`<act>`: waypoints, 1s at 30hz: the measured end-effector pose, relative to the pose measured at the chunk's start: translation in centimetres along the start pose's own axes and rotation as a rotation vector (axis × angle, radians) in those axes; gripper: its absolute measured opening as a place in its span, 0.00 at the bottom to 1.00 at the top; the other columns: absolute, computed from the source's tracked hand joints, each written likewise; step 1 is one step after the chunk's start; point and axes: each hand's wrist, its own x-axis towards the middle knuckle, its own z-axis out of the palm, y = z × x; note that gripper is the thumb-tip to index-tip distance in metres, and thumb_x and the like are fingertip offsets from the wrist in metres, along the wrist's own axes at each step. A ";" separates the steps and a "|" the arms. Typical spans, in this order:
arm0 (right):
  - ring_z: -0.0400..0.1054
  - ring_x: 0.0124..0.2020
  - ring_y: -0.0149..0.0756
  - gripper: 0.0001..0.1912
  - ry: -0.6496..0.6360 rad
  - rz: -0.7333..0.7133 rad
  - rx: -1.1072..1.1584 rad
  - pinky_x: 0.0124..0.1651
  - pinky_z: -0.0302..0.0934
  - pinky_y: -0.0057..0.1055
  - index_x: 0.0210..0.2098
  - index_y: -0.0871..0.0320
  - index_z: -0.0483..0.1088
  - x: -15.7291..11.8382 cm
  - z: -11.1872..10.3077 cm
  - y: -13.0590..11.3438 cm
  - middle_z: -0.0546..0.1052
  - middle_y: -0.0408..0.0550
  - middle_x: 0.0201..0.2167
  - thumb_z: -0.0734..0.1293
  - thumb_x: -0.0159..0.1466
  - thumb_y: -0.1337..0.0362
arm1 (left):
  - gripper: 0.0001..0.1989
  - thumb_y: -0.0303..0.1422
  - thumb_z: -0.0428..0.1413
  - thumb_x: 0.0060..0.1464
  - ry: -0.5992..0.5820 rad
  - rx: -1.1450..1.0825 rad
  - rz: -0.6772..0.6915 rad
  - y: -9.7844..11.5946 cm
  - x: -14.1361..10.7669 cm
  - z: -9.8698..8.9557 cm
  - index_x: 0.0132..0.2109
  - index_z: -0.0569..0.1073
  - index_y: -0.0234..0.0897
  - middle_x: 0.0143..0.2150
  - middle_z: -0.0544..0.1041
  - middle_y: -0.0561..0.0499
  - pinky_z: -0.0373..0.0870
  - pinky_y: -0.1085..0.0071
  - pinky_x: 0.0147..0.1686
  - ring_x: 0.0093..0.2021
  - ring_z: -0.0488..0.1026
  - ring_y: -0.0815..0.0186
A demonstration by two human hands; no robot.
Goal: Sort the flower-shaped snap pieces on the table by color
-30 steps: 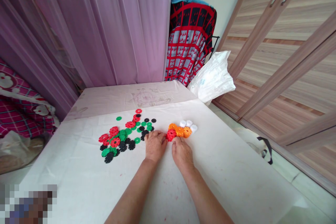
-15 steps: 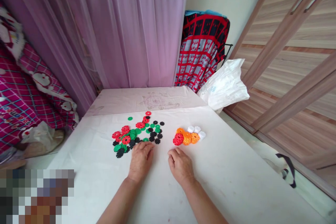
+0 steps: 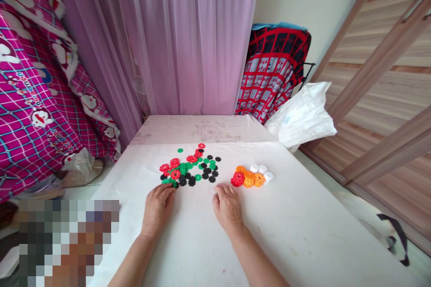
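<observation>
Thin notched discs in red, green and black (image 3: 191, 180) lie in a loose pile on the white-covered table. My left hand (image 3: 158, 206) rests at the pile's lower left edge, its bent fingers a little apart and their tips by the green and black discs; I see nothing held. Palm down on the cloth, my right hand (image 3: 228, 206) is between the pile and a smaller group, fingers loosely bent and apart from the thumb, with nothing visible in them. That group has red discs (image 3: 237, 179), orange discs (image 3: 249, 180) and white discs (image 3: 258, 169).
A pale floral cloth (image 3: 208, 130) covers the table's far end. Behind it hangs a purple curtain (image 3: 188, 45). A white plastic bag (image 3: 303, 114) stands off the far right corner, near a wooden wardrobe (image 3: 380, 112). Pink checked fabric (image 3: 43, 94) hangs at the left.
My left hand has moved left along the near edge of the pile, uncovering black and green discs there. My right hand has shifted slightly left of the red discs. The view has turned left.
</observation>
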 end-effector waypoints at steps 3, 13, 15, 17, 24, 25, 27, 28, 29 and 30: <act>0.62 0.58 0.44 0.16 -0.009 0.079 -0.057 0.59 0.53 0.40 0.51 0.59 0.71 -0.3 0.0 -0.1 0.73 0.52 0.56 0.59 0.65 0.68 | 0.14 0.37 0.49 0.59 0.000 -0.019 0.003 -0.3 0.0 0.1 0.38 0.80 0.42 0.45 0.81 0.47 0.73 0.58 0.48 0.46 0.77 0.57; 0.61 0.61 0.51 0.22 -0.051 0.248 -0.206 0.57 0.55 0.45 0.57 0.62 0.68 -0.7 -0.5 -0.5 0.69 0.62 0.60 0.61 0.66 0.60 | 0.15 0.39 0.49 0.58 0.024 -0.054 -0.016 -0.7 0.1 0.1 0.38 0.80 0.42 0.45 0.81 0.47 0.75 0.59 0.48 0.45 0.77 0.57; 0.61 0.61 0.52 0.23 -0.055 0.254 -0.207 0.57 0.55 0.46 0.58 0.62 0.67 -0.8 -0.6 -0.4 0.69 0.62 0.60 0.61 0.66 0.60 | 0.15 0.39 0.49 0.58 0.024 -0.062 -0.022 -0.6 0.0 0.1 0.38 0.80 0.42 0.45 0.81 0.47 0.75 0.59 0.48 0.45 0.77 0.57; 0.61 0.61 0.52 0.23 -0.055 0.259 -0.207 0.56 0.55 0.46 0.58 0.63 0.67 -0.8 -0.7 -0.3 0.69 0.62 0.60 0.61 0.66 0.60 | 0.15 0.39 0.49 0.58 0.030 -0.068 -0.032 -0.6 0.0 0.1 0.38 0.80 0.42 0.44 0.81 0.47 0.75 0.59 0.48 0.45 0.77 0.57; 0.62 0.58 0.50 0.21 -0.016 0.255 -0.211 0.55 0.55 0.43 0.56 0.62 0.68 -0.9 -0.9 0.0 0.71 0.61 0.57 0.61 0.66 0.60 | 0.15 0.40 0.49 0.58 0.034 -0.069 -0.042 -0.8 0.0 0.2 0.38 0.80 0.43 0.45 0.81 0.48 0.75 0.58 0.48 0.45 0.77 0.57; 0.62 0.58 0.49 0.21 -0.017 0.258 -0.210 0.55 0.55 0.43 0.56 0.62 0.68 -1.0 -0.9 0.1 0.71 0.60 0.57 0.61 0.66 0.60 | 0.15 0.40 0.49 0.58 0.033 -0.067 -0.040 -0.9 0.0 0.1 0.38 0.80 0.43 0.45 0.81 0.48 0.75 0.59 0.47 0.45 0.77 0.57; 0.62 0.58 0.50 0.21 -0.023 0.264 -0.206 0.55 0.55 0.43 0.56 0.62 0.68 -1.0 -1.0 0.2 0.72 0.60 0.57 0.61 0.66 0.59 | 0.15 0.40 0.49 0.58 0.031 -0.069 -0.034 -0.9 0.0 0.1 0.38 0.80 0.42 0.45 0.81 0.47 0.75 0.59 0.47 0.45 0.77 0.57; 0.62 0.59 0.50 0.21 -0.027 0.266 -0.203 0.55 0.55 0.43 0.56 0.63 0.68 -1.0 -1.0 0.2 0.72 0.60 0.57 0.61 0.66 0.59 | 0.15 0.40 0.49 0.58 0.031 -0.070 -0.031 -0.9 -0.1 0.1 0.38 0.80 0.42 0.45 0.81 0.47 0.75 0.59 0.47 0.45 0.77 0.57; 0.62 0.59 0.50 0.21 -0.030 0.268 -0.200 0.55 0.54 0.43 0.56 0.63 0.68 -1.0 -1.1 0.3 0.72 0.59 0.57 0.61 0.67 0.59 | 0.15 0.40 0.49 0.58 0.030 -0.072 -0.030 -0.9 -0.1 0.1 0.38 0.80 0.42 0.45 0.81 0.47 0.75 0.59 0.48 0.45 0.77 0.57; 0.62 0.59 0.50 0.21 -0.031 0.268 -0.197 0.55 0.54 0.42 0.56 0.63 0.68 -1.0 -1.1 0.3 0.72 0.59 0.57 0.61 0.67 0.59 | 0.15 0.40 0.49 0.58 0.032 -0.072 -0.031 -0.9 -0.1 0.1 0.38 0.80 0.42 0.45 0.81 0.47 0.75 0.58 0.48 0.45 0.77 0.57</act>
